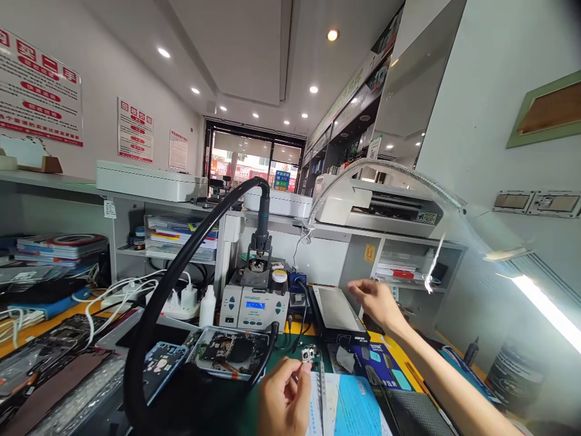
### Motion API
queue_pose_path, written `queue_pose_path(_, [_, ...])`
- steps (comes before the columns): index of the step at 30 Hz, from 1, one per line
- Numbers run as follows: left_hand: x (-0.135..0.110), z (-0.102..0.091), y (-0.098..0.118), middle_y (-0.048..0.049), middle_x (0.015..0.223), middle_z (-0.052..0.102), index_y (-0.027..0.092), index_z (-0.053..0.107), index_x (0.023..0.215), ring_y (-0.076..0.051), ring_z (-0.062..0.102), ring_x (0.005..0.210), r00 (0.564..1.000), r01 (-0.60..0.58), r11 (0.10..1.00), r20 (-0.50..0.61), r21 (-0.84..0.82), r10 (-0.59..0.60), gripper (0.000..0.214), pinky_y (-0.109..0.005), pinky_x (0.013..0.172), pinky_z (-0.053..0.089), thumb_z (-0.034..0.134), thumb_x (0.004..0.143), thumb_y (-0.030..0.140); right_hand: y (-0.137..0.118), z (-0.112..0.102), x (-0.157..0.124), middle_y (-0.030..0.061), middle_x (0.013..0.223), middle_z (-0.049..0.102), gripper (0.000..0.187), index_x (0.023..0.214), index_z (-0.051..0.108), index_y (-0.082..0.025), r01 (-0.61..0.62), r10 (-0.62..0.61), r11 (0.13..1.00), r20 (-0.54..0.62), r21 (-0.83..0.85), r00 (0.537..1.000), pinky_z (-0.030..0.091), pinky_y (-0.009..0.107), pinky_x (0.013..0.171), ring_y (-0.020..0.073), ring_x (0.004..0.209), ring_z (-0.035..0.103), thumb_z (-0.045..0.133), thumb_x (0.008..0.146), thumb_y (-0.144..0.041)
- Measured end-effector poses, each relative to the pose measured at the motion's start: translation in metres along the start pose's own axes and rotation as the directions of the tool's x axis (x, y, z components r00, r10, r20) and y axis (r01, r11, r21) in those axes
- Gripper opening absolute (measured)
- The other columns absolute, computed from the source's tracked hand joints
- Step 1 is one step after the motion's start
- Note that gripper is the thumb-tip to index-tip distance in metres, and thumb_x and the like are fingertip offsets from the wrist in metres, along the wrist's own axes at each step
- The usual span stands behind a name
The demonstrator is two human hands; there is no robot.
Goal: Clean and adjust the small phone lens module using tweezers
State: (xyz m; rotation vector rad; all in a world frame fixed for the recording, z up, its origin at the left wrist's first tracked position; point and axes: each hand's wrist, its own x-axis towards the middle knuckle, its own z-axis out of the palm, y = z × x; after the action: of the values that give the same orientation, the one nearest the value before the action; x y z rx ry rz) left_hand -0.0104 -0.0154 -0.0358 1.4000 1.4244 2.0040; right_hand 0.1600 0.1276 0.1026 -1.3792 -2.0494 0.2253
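Observation:
My left hand is at the bottom centre, thumb and fingers pinched on a small camera module. The part is silvery with dark round openings and points up from the fingertips. Just right of that hand lies a slim metal tool on a blue and white booklet. My right hand is stretched forward above the right side of a flat heating plate. Its fingers are loosely bent and a little apart, with nothing visible in them.
A hot-air station stands behind, its thick black hose arching across the left. An opened device with a circuit board lies beside it. A white bottle, cables and phone parts crowd the left. A lit lamp hangs at right.

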Motion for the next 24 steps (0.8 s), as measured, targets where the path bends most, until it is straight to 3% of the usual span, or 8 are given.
queue_pose_path(2, [0.000, -0.002, 0.004, 0.0023, 0.057, 0.042, 0.020, 0.055, 0.060, -0.011, 0.038, 0.048, 1.000, 0.007, 1.000, 0.011, -0.006, -0.007, 0.043, -0.024, 0.046, 0.028, 0.049, 0.096, 0.044, -0.012, 0.011, -0.042, 0.0024, 0.070, 0.067, 0.044, 0.091, 0.073, -0.017, -0.015, -0.003, 0.983, 0.095, 0.185, 0.995, 0.047, 0.027, 0.054, 0.0164, 0.056, 0.059, 0.048, 0.097, -0.052])
queue_pose_path(3, [-0.001, -0.003, 0.007, 0.0022, 0.057, 0.043, 0.020, 0.056, 0.062, -0.011, 0.039, 0.048, 1.000, 0.005, 1.000, 0.020, -0.006, -0.005, 0.042, -0.024, 0.046, 0.029, 0.050, 0.096, 0.043, -0.016, 0.018, -0.063, 0.0023, 0.068, 0.066, 0.042, 0.089, 0.073, -0.017, -0.087, 0.017, 0.902, 0.169, 0.422, 0.985, 0.046, 0.027, 0.053, 0.0160, 0.056, 0.057, 0.056, 0.092, -0.055])
queue_pose_path(5, [-0.002, -0.007, 0.011, 0.0023, 0.058, 0.044, 0.020, 0.058, 0.063, -0.011, 0.041, 0.049, 0.999, -0.017, 1.000, 0.037, 0.005, 0.017, 0.039, -0.024, 0.047, 0.031, 0.052, 0.096, 0.041, -0.024, 0.031, -0.098, 0.0027, 0.068, 0.066, 0.039, 0.081, 0.075, -0.019, -0.226, 0.040, 0.679, 0.273, 0.699, 0.961, 0.046, 0.028, 0.055, 0.0160, 0.058, 0.054, 0.072, 0.080, -0.058])
queue_pose_path(8, [-0.003, -0.011, 0.016, 0.0022, 0.060, 0.045, 0.020, 0.057, 0.065, -0.011, 0.043, 0.051, 0.993, -0.090, 0.995, 0.078, 0.050, 0.086, 0.035, -0.024, 0.049, 0.035, 0.052, 0.097, 0.034, -0.034, 0.048, -0.128, 0.0030, 0.069, 0.067, 0.036, 0.074, 0.078, -0.021, -0.269, 0.087, 0.522, 0.264, 0.810, 0.961, 0.047, 0.029, 0.059, 0.0171, 0.061, 0.053, 0.082, 0.069, -0.057])
queue_pose_path(12, [-0.005, -0.013, 0.020, 0.0024, 0.062, 0.046, 0.020, 0.055, 0.068, -0.011, 0.044, 0.050, 0.972, -0.202, 0.973, 0.146, 0.111, 0.185, 0.029, -0.023, 0.050, 0.038, 0.050, 0.097, 0.025, -0.042, 0.058, -0.136, 0.0051, 0.073, 0.068, 0.035, 0.072, 0.080, -0.023, -0.212, 0.140, 0.496, 0.163, 0.842, 0.977, 0.050, 0.030, 0.059, 0.0199, 0.066, 0.057, 0.084, 0.066, -0.057])
queue_pose_path(18, [-0.004, -0.009, 0.020, 0.0024, 0.061, 0.046, 0.020, 0.055, 0.071, -0.011, 0.045, 0.050, 0.937, -0.340, 0.928, 0.131, 0.151, 0.323, 0.024, -0.023, 0.049, 0.038, 0.051, 0.094, 0.015, -0.042, 0.064, -0.136, 0.0055, 0.077, 0.070, 0.028, 0.074, 0.081, -0.025, -0.104, 0.107, 0.497, 0.058, 0.862, 0.993, 0.052, 0.028, 0.059, 0.0192, 0.068, 0.061, 0.085, 0.069, -0.052])
queue_pose_path(24, [-0.004, -0.010, 0.019, 0.0025, 0.061, 0.045, 0.020, 0.054, 0.071, -0.011, 0.044, 0.050, 0.932, -0.351, 0.917, 0.164, 0.186, 0.324, 0.025, -0.024, 0.050, 0.037, 0.050, 0.095, 0.014, -0.041, 0.069, -0.135, 0.0044, 0.077, 0.070, 0.022, 0.075, 0.081, -0.026, -0.086, 0.091, 0.494, 0.047, 0.865, 0.995, 0.052, 0.027, 0.062, 0.0181, 0.068, 0.062, 0.085, 0.072, -0.048])
